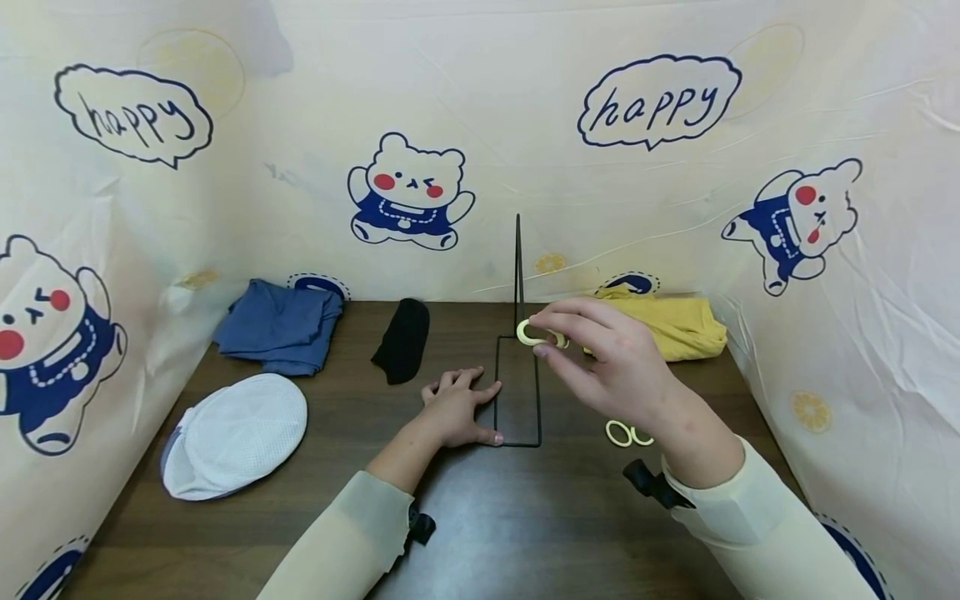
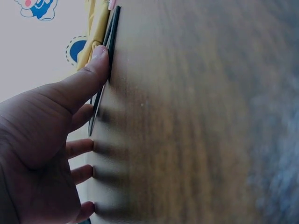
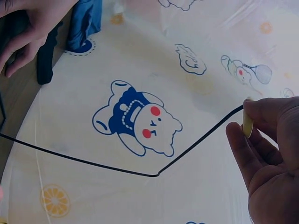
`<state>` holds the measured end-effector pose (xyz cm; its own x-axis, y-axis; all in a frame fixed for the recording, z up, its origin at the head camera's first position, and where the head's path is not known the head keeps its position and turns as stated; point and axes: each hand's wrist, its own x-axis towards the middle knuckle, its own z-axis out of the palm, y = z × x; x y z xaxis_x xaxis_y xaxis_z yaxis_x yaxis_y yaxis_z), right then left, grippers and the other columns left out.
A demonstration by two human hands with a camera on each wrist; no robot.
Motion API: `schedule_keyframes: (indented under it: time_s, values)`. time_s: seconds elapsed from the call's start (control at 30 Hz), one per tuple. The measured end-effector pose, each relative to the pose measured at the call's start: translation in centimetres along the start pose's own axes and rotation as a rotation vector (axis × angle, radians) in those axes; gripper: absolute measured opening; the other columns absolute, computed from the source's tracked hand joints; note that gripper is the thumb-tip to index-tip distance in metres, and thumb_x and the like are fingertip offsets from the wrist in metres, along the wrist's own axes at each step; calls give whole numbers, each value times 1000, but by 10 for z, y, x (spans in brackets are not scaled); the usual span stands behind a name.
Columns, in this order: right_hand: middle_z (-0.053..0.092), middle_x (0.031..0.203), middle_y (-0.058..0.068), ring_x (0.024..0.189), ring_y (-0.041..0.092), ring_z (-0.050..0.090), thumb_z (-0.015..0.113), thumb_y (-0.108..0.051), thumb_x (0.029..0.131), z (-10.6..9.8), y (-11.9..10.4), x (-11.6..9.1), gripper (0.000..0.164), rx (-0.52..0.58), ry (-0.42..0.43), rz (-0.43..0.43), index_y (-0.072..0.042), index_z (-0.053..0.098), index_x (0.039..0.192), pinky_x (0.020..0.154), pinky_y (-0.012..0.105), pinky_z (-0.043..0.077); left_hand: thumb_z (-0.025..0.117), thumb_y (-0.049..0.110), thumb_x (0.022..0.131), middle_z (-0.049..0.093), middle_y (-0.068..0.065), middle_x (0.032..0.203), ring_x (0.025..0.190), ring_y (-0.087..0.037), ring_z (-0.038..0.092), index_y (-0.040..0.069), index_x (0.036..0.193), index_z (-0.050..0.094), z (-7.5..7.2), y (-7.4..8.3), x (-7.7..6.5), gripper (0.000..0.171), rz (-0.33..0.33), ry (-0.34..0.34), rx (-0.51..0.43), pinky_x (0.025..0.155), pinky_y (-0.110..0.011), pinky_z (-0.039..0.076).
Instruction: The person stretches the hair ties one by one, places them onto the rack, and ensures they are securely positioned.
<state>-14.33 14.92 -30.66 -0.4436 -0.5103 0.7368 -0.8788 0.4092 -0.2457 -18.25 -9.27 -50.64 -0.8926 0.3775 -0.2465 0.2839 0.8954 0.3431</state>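
Observation:
My right hand (image 1: 615,358) pinches a pale yellow ring (image 3: 248,123) between thumb and fingers, at the end of a black wire stand's arm (image 3: 205,137). Whether the wire passes through the ring, I cannot tell. A second pale yellow curve shows beside it under the fingers in the head view. The stand's rectangular wire base (image 1: 517,446) lies on the table. My left hand (image 1: 453,412) rests with fingers spread at the base's left side, its thumb and forefinger touching the wire. Two more yellow rings (image 1: 609,435) lie on the table below my right hand.
A folded blue cloth (image 1: 281,325) and a black sock-like item (image 1: 405,337) are at the back left. A white cap (image 1: 240,433) lies at the left. Folded yellow cloth (image 1: 675,325) sits at the back right. Printed fabric walls (image 1: 495,100) surround the wooden table (image 1: 480,525).

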Motion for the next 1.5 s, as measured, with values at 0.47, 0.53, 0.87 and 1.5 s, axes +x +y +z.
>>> schedule_keyframes:
  time_s: [0.47,0.53,0.87,1.5]
  values:
    - [72,116,8,79,14,65,82,-6,87,9,17,5,29,-20,-37,29,-8,77,115,64,26,53,78,73,75,23,-5,171,150,-42,20,41,159,39,2,-1,3,98,-1,-11,15,106,-72,21]
    - [72,116,9,79,15,64,83,-6,87,11,22,6,29,-18,-31,32,-7,77,115,64,27,52,79,73,75,23,-6,171,150,-42,20,41,159,40,2,-2,3,98,-2,-9,14,106,-72,21]
    - [71,120,10,91,19,71,84,-7,87,18,45,13,34,-6,-26,82,-5,76,121,78,36,57,78,73,75,22,-4,171,151,-41,19,43,159,38,6,-4,4,98,-12,-10,20,108,-71,20]
    - [66,125,13,85,20,75,80,2,88,37,87,30,42,34,-18,172,-4,71,129,77,33,60,79,72,76,20,-4,171,152,-41,19,43,160,37,5,-3,4,98,0,-1,13,107,-70,20]
